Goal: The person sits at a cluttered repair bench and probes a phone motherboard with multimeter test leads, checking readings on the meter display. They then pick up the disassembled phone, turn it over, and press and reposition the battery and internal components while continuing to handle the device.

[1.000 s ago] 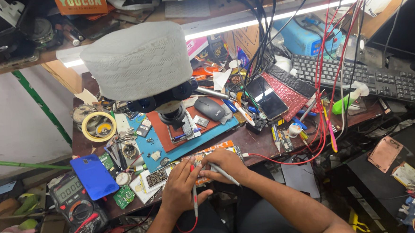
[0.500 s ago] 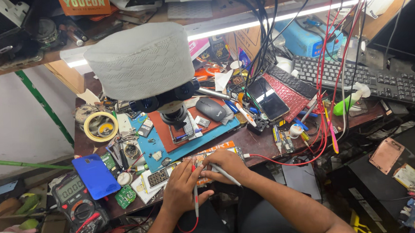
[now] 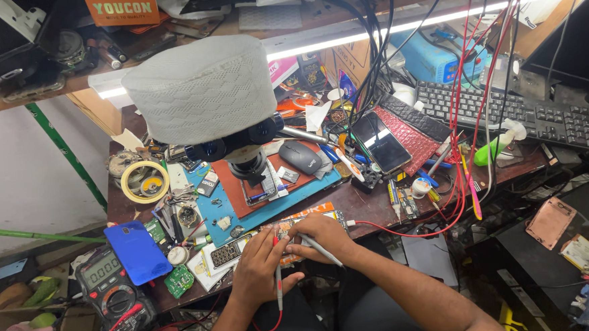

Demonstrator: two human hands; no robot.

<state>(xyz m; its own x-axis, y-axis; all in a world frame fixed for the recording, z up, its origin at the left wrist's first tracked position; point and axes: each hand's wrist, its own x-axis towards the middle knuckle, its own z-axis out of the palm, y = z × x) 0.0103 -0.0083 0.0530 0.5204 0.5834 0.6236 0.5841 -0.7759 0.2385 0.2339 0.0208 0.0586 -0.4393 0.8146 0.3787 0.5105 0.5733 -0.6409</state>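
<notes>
A circuit board [image 3: 309,226] lies at the near edge of the cluttered bench, left hand [image 3: 263,268] closed round a red probe [image 3: 278,275], right hand [image 3: 322,236] pinching a white probe [image 3: 320,250]; steady tips on single contacts look key.

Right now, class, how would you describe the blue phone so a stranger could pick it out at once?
Start at the cluttered workbench and go to its near left corner. There, just above the multimeter, the blue phone lies flat with its back up. It is the only plain, glossy blue slab there; the dark phone farther right shows its screen.
</notes>
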